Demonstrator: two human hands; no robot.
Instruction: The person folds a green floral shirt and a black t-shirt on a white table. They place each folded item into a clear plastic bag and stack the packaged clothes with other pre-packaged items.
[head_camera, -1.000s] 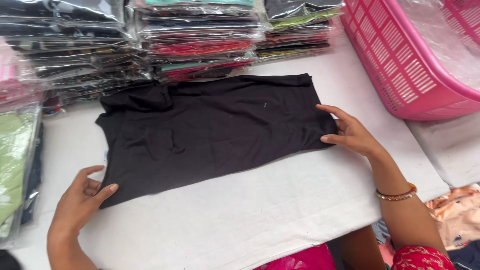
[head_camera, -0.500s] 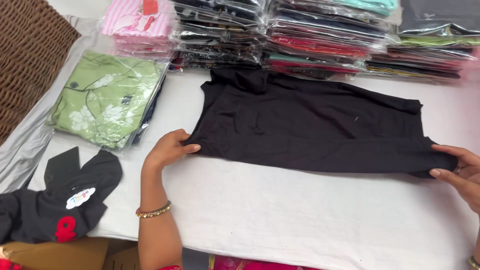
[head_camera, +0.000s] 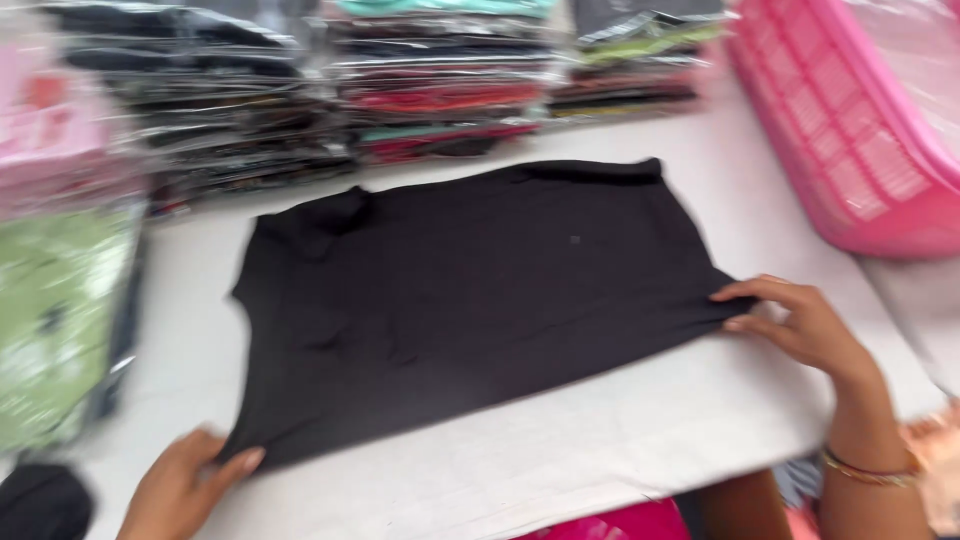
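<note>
The black cloth (head_camera: 470, 300) lies flat on the desk (head_camera: 640, 440), long axis left-to-right, spanning both hands — left hand (head_camera: 185, 485) pinching its near-left corner, right hand (head_camera: 800, 320) with fingers extended, gripping its right edge — neither nearer.

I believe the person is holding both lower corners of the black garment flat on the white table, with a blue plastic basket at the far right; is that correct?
Nearly right, but the basket is pink, not blue, as the head view shows. The rest stands: the left hand and the right hand each rest on a lower corner of the black garment, which lies flat on the white table.
</note>
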